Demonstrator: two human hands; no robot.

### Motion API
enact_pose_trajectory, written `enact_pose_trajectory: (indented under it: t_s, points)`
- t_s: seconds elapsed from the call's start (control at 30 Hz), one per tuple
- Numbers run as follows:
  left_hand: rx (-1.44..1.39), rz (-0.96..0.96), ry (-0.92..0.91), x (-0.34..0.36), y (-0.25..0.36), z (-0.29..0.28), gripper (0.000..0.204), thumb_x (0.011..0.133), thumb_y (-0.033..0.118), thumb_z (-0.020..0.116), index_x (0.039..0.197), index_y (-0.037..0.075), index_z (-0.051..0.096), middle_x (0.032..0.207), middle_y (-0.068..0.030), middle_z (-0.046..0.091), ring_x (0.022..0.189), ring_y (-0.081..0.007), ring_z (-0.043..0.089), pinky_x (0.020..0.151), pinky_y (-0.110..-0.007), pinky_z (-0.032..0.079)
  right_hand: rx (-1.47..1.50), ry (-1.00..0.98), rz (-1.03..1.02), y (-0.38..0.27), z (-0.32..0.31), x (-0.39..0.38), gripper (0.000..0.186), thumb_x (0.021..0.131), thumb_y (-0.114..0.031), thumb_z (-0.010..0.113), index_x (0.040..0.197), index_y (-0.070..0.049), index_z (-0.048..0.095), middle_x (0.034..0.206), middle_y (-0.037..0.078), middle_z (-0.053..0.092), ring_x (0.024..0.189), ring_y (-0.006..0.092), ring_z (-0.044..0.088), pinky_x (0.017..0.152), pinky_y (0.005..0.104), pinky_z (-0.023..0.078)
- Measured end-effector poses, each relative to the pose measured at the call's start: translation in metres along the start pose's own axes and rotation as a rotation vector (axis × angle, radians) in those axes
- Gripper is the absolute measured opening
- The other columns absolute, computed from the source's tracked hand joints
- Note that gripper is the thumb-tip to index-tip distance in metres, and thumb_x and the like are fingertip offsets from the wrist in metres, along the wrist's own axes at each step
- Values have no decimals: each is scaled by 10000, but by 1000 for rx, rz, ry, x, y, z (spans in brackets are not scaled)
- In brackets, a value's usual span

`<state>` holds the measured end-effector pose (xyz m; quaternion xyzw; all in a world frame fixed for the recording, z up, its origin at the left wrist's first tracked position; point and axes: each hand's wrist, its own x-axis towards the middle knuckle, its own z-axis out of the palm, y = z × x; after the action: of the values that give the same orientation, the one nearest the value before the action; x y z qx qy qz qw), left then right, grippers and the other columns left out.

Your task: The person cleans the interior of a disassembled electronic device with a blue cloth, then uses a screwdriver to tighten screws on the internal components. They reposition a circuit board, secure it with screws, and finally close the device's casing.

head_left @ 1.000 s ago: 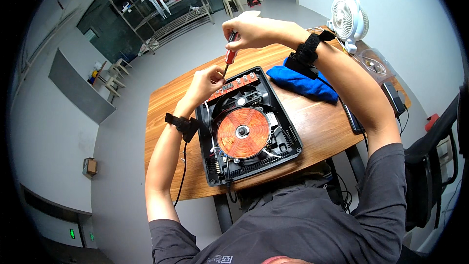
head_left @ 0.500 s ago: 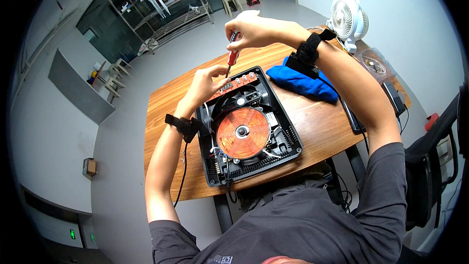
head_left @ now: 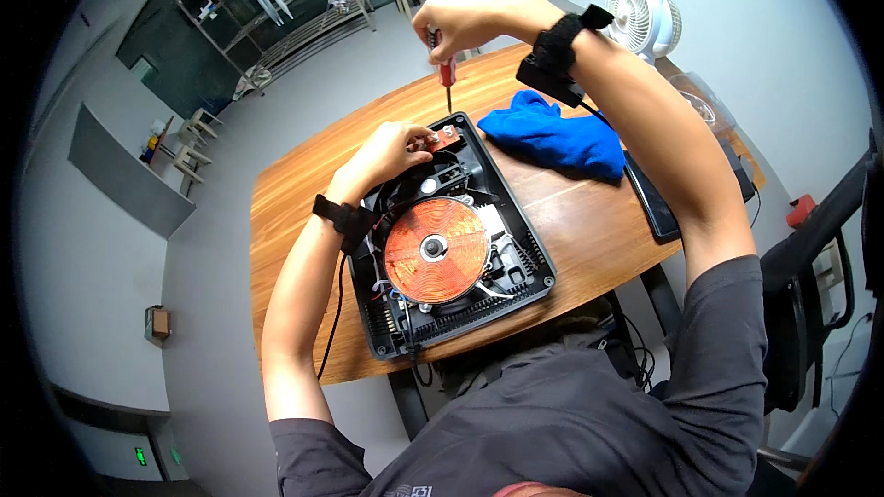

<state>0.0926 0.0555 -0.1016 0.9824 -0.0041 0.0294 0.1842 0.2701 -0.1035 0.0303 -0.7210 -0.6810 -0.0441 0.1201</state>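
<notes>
On the table lies an opened induction cooker (head_left: 507, 195), its black housing holding a round copper coil (head_left: 410, 262) and wiring. At its far end sits an orange circuit board (head_left: 446, 138) with white knob-like parts. My left hand (head_left: 382, 158) is closed over the board's left part, thumb and fingers bent around it and hiding much of it. Above the far edge, my right hand (head_left: 468, 18) grips a screwdriver (head_left: 447, 74) by its red handle. Its shaft points down by the housing's far right corner; whether the tip touches, I cannot tell.
A crumpled blue cloth (head_left: 557, 136) lies right of the cooker, with a dark flat device (head_left: 650, 202) beyond it. A white fan (head_left: 635, 14) stands at the back right. A black chair (head_left: 796, 331) is on my right. Black cables run from both wrist straps.
The screwdriver has moved from the board beside my left fingertips to the housing's far right corner. My left hand has shifted right along the board. The whole view has shifted slightly.
</notes>
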Motion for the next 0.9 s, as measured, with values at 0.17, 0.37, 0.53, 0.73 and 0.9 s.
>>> enact_pose_trajectory:
  t_s: [0.17,0.37,0.53,0.73,0.9]
  points:
    - [38,-6,-29,15,4,4,392,789,112,788,1160,18,703,995,-171,731,894,-289,707,839,-382,547,-1,-34,-23,7,15,6,264,780,-185,801,900,21,690,806,147,720,771,261,722,655,355,569]
    - [14,-41,-15,20,2,5,357,775,47,764,1125,-4,711,1034,-175,748,940,-265,735,868,-356,575,-1,-54,8,5,22,7,267,784,-188,807,922,17,705,830,145,728,772,259,728,669,340,583]
    - [28,-39,17,23,-10,10,355,735,92,810,1077,43,727,1016,-150,754,943,-304,731,836,-385,569,-24,-50,13,7,24,12,267,797,-186,803,927,25,705,852,151,733,784,261,735,679,336,593]
    - [37,-42,16,24,-9,11,368,733,103,816,1083,41,723,1026,-155,752,936,-307,731,829,-379,572,-32,-27,34,13,31,16,262,794,-179,804,928,24,706,853,159,735,797,266,739,690,334,594]
    - [66,-30,29,22,-9,11,362,733,95,814,1080,43,725,1006,-159,752,923,-306,731,834,-380,571,-161,-225,-14,7,7,13,541,786,-361,730,1242,-84,640,1093,202,717,1043,265,703,895,412,548]
